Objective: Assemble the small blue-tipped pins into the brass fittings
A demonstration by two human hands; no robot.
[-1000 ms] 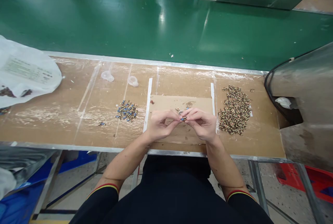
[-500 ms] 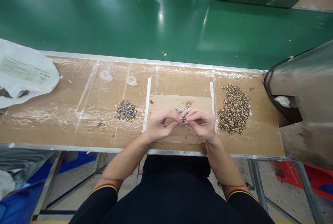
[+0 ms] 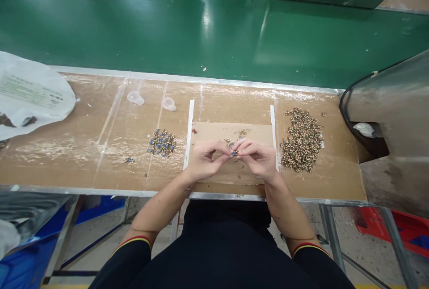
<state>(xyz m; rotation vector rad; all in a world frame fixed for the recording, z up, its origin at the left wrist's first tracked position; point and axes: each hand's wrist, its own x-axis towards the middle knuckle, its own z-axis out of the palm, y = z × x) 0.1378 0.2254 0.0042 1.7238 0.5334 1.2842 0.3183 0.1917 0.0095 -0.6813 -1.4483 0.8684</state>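
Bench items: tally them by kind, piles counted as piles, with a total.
Brass part piles: 1
Blue-tipped part piles: 1
Clear plastic caps: 2
White plastic bags: 1
Small part pinched between left hand and right hand: 1
Total: 6

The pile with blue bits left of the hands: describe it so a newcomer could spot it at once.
On the brown cardboard-covered bench in front of the green conveyor belt, look just left of the white tape strip. The small pile with blue parts lies there. Unlike the larger all-brass heap on the right, it shows blue.
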